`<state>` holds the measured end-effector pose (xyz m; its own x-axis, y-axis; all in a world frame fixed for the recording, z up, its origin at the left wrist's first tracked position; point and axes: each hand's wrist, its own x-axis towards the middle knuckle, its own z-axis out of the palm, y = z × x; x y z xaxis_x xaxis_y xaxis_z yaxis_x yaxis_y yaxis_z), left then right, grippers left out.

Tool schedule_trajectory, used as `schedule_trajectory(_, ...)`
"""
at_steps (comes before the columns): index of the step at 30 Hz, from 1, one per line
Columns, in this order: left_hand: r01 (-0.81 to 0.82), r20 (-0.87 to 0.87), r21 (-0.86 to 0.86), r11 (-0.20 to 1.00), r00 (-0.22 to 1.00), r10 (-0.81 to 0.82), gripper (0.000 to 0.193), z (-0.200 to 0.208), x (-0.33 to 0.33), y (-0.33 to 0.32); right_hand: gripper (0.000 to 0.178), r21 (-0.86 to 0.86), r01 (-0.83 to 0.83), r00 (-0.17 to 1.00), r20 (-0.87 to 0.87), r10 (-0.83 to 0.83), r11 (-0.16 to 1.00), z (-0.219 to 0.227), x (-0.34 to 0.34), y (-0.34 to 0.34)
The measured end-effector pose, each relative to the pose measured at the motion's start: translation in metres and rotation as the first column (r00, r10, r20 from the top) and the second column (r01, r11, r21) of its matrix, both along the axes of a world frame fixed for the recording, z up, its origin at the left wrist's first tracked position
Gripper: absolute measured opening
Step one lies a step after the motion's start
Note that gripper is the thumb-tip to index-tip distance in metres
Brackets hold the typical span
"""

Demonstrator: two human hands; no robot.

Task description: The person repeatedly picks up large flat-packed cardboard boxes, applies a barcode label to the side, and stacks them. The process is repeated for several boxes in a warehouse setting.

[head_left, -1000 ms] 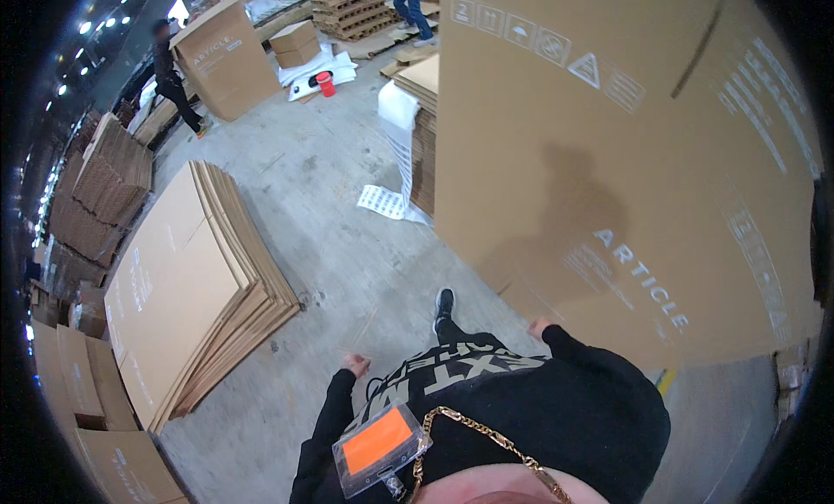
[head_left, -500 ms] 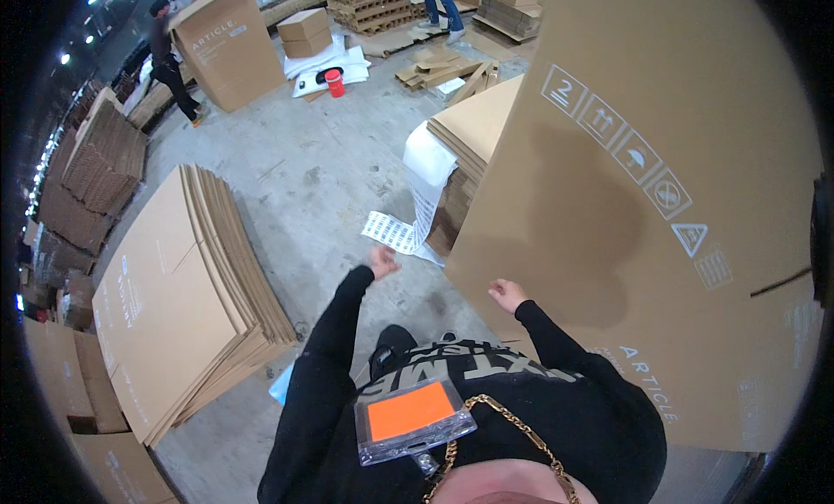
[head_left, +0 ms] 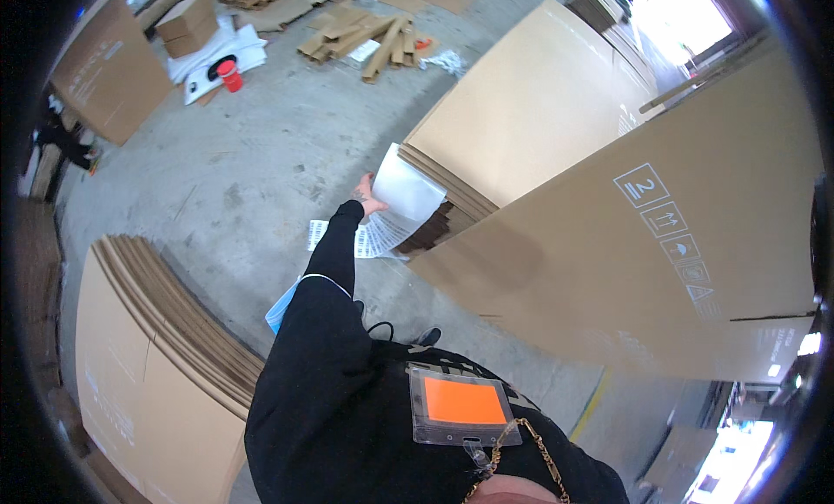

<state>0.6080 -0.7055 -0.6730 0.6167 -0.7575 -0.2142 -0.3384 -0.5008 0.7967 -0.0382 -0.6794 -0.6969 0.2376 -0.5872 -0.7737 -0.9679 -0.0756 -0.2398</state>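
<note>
My left hand (head_left: 369, 196) reaches out at the edge of a strip of printed labels (head_left: 404, 191), thumb and fingers apart. The white strip hangs from a stack of flat cardboard (head_left: 521, 104) and curls down toward the floor, its lower part covered in rows of small printed marks. Whether the fingers touch the paper, I cannot tell for sure. My right hand is out of view. Beside the stack, a large brown cardboard box (head_left: 565, 261) with white handling symbols stands to my right.
To my left lies another stack of flattened cartons (head_left: 156, 374). A light blue face mask (head_left: 280, 306) hangs from my left arm by its loop. Cardboard scraps (head_left: 373, 43), a red container (head_left: 229, 76) and a tall box (head_left: 113, 69) are farther off. A person (head_left: 65, 143) shows at the far left.
My left hand has moved forward to the label strip. The right hand has left the view. My view has turned to the right, showing more of the cardboard stack and bright openings.
</note>
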Motion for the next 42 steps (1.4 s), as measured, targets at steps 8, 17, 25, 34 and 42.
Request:
schedule_trajectory(8,0.234,-0.211,0.221,0.947,0.959,-0.187,0.04,-0.065,-0.024,0.057,0.042,0.04,-0.043,0.999,0.005,0.042,0.998,0.014,0.061,0.065)
schedule_trajectory(17,0.084,-0.61,-0.186,0.979,0.771,-0.183,0.023,-0.036,-0.055,0.136,0.029,-0.306,-0.046,0.768,0.598,0.23,0.951,0.076,0.255,0.0)
schedule_trajectory(25,-0.033,-0.701,-0.366,0.93,0.668,-0.252,0.024,0.018,-0.068,0.186,0.028,-0.694,-0.259,0.354,0.578,0.735,0.671,0.166,0.409,0.009)
schedule_trajectory(34,-0.007,-0.461,-0.399,0.917,0.866,-0.194,0.015,0.037,-0.064,0.19,0.027,-0.818,-0.263,0.327,0.423,0.845,0.512,0.163,0.457,0.03)
schedule_trajectory(42,-0.037,-0.436,-0.447,0.894,0.882,-0.181,0.013,0.046,-0.059,0.183,0.015,-0.915,-0.165,0.296,0.311,0.903,0.369,0.159,0.463,0.032)
